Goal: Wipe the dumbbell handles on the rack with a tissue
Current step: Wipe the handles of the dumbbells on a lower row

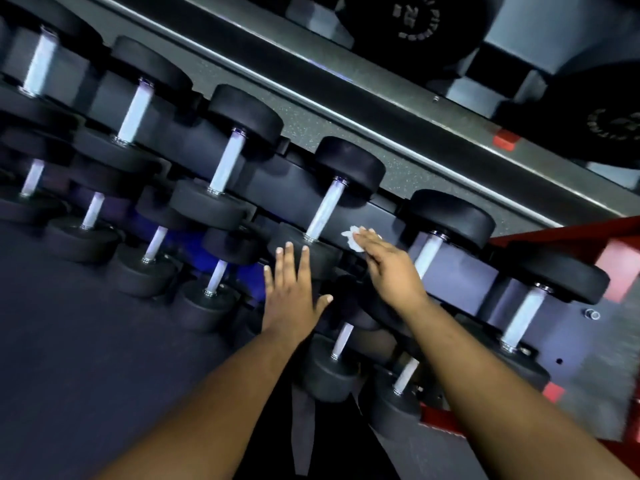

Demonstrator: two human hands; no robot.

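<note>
Dark rubber gym flooring (86, 341) spreads at the near left under a tiered dumbbell rack (287, 192) that runs diagonally from far left to near right, its red frame (616, 258) showing at the right. Rows of black dumbbells with pale handles fill it. One dumbbell (327, 206) sits mid-rack, just left of the tissue. Left hand (294, 289) is spread flat, fingers straight, holding nothing. Right hand (388, 261) reaches forward, fingertips pinching a crumpled white tissue (351, 237).
</note>
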